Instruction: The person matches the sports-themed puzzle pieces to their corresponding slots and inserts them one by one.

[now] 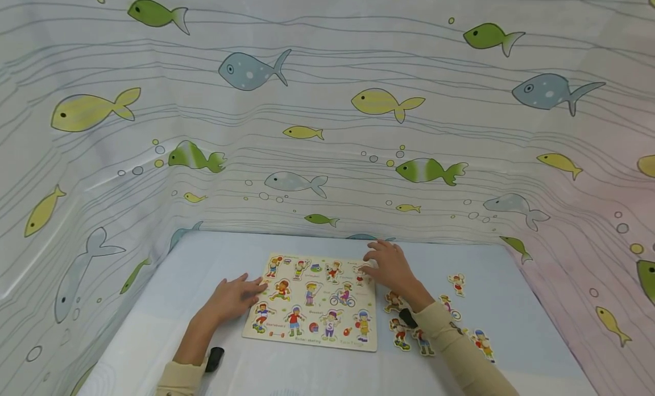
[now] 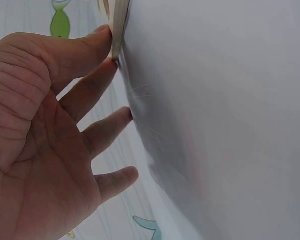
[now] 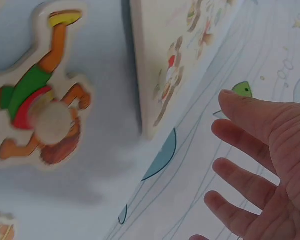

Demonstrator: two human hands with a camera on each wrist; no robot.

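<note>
Flat wooden puzzle board with cartoon sport figures (image 1: 313, 300) lies mid pale blue desk (image 1: 512, 328). Left hand (image 1: 232, 297) fingertips touch its left edge, grip relaxed, holding nothing. Right hand (image 1: 391, 268) spread loosely over top-right corner, empty. Loose figure pieces (image 1: 409, 333) right of board.

Only readable bits are on my puzzle board (image 1: 312, 299): small captions under the kid figures. Bottom edge approx. reads "Roller-skating"; a white shirt there has a big "S". Other captions, and the loose pieces (image 1: 409, 330), are too small/blurry for me to read.
</note>
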